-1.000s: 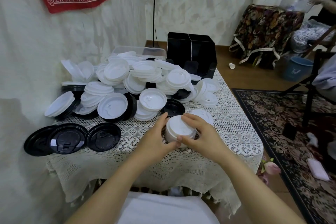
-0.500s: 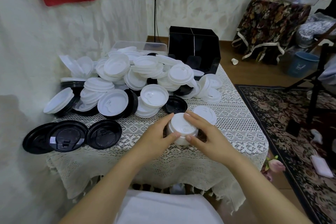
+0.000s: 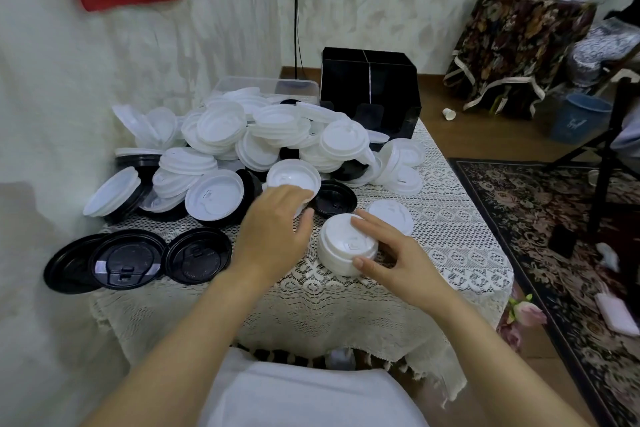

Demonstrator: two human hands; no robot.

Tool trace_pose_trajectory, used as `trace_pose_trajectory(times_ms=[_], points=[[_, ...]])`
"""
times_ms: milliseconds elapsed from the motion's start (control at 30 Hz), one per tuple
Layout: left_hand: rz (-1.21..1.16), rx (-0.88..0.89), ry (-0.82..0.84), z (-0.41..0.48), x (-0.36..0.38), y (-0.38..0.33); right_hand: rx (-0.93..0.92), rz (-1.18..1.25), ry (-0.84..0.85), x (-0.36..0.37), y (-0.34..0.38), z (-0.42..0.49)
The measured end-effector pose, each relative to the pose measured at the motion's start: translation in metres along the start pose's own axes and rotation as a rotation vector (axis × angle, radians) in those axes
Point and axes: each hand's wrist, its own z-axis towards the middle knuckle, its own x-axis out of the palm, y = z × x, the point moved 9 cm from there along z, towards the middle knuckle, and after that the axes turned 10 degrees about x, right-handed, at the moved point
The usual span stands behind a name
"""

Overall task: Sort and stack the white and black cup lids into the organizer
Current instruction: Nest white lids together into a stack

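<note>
We see through a single wide-angle camera on our head, looking forward and down, the bench close beneath us filling the middle, the wall to our left and ahead, the rug at our right edge.

Left of my left hand, three black lids in a row; one more black lid just beyond my thumb. My right hand grips one stack of white lids, with one single white lid just past it. One black organizer farther off.
</note>
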Motion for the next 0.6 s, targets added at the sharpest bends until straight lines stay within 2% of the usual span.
trace_pose_trajectory(times_ms=[100, 267, 433, 600], points=[[0.326, 0.112, 0.09, 0.014, 0.012, 0.009, 0.001, 0.021, 0.01, 0.001, -0.002, 0.0], [0.537, 0.192, 0.221, 0.024, 0.031, 0.011, -0.004, 0.009, -0.003, -0.001, 0.0, 0.0], [0.425, 0.152, 0.226, 0.026, 0.028, 0.013, 0.011, 0.016, 0.004, 0.0, -0.002, 0.0], [0.17, -0.001, 0.208, 0.022, 0.018, 0.024, 0.011, 0.03, 0.007, 0.0, -0.002, 0.0]])
